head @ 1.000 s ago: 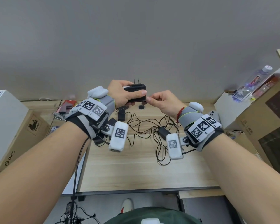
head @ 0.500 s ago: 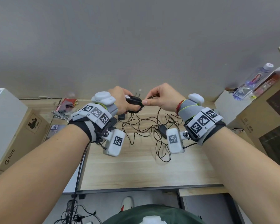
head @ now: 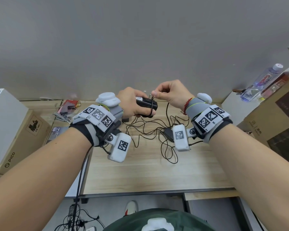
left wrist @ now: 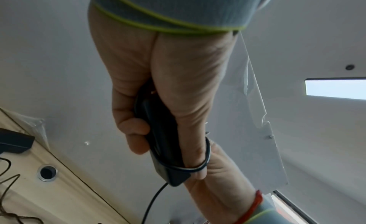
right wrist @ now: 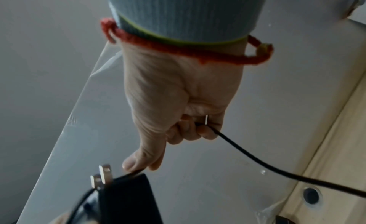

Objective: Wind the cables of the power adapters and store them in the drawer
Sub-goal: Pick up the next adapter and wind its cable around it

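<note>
Left hand (head: 133, 104) grips adapter (head: 146, 105); right hand (head: 172, 95) pinches cable (head: 167, 114).

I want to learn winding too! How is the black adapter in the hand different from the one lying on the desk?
The held adapter is up in the air, gripped by the left hand; the desk adapter lies flat on the desk, untouched. The held one has cable looped round it, pulled by the right hand; the desk one's cable lies loose and tangled. Both are black.
</note>
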Motion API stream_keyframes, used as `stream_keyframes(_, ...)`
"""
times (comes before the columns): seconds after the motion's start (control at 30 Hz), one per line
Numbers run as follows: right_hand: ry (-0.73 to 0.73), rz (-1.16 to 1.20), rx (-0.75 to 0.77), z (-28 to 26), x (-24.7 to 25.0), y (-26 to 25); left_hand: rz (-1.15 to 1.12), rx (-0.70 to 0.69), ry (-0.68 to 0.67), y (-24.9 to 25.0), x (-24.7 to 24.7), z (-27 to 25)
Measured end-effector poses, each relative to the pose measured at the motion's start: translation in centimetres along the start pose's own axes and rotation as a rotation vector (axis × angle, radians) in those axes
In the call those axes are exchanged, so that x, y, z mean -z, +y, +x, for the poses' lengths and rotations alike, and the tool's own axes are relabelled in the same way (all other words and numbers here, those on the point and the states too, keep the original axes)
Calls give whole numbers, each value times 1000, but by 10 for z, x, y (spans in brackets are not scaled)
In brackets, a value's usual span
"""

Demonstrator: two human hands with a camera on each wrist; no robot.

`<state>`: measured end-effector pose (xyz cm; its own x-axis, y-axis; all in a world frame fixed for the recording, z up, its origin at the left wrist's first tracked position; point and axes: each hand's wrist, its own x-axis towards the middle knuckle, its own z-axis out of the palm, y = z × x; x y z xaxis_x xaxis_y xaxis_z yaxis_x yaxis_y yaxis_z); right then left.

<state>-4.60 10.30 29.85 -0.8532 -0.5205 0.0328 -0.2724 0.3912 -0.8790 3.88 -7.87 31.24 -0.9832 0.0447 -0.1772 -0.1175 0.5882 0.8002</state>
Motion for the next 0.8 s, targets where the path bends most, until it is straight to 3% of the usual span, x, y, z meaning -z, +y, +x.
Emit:
stream_keyframes(0.23,19,115,-64,-9,-25,6,-237,-35,155,0,6,7)
stream_keyframes(0.47,-194,27,-44,-16,-52,7,-358,8,287,2,18,18)
stream_keyframes(0.57,-185,-76,-22,-20,-48,-4,-315,42,317,-5,23,20)
stream_keyframes(0.8,-145,-66,37,-13,-27,-18,97,95,264,-30,24,19)
